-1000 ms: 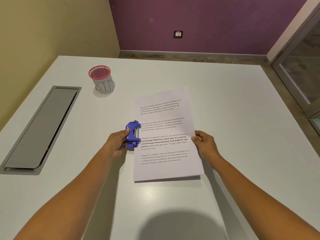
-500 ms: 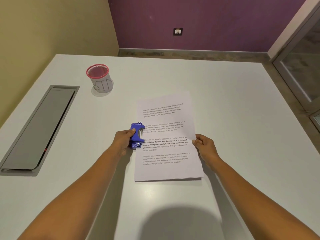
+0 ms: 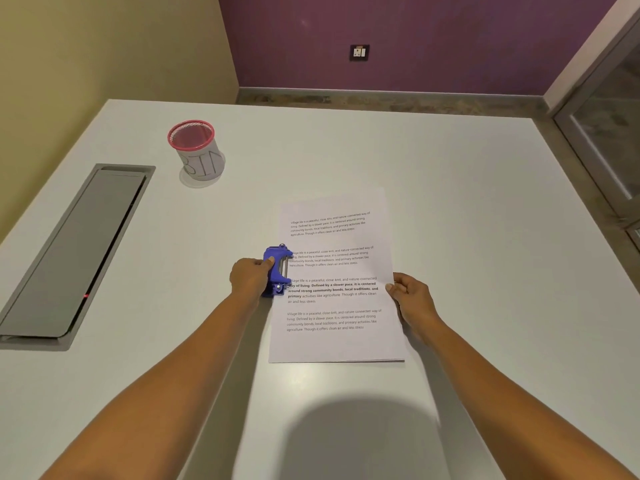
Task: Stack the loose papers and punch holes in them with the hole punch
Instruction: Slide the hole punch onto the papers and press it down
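Observation:
A stack of white printed papers [image 3: 337,306] lies flat on the white table [image 3: 467,220], its edges lined up. A blue hole punch [image 3: 277,270] sits at the middle of the stack's left edge, with its jaw over that edge. My left hand [image 3: 250,278] grips the punch from the left side. My right hand [image 3: 408,292] pinches the right edge of the papers at mid-height, thumb on top.
A pink-rimmed mesh cup [image 3: 197,150] marked BIN stands at the back left. A grey cable hatch [image 3: 69,254] is set into the table along the left. Floor and a glass door [image 3: 609,133] lie beyond the table's right edge.
The punch and my left hand have slid a little to the right, further onto the papers' left edge. My right hand stays on the right edge.

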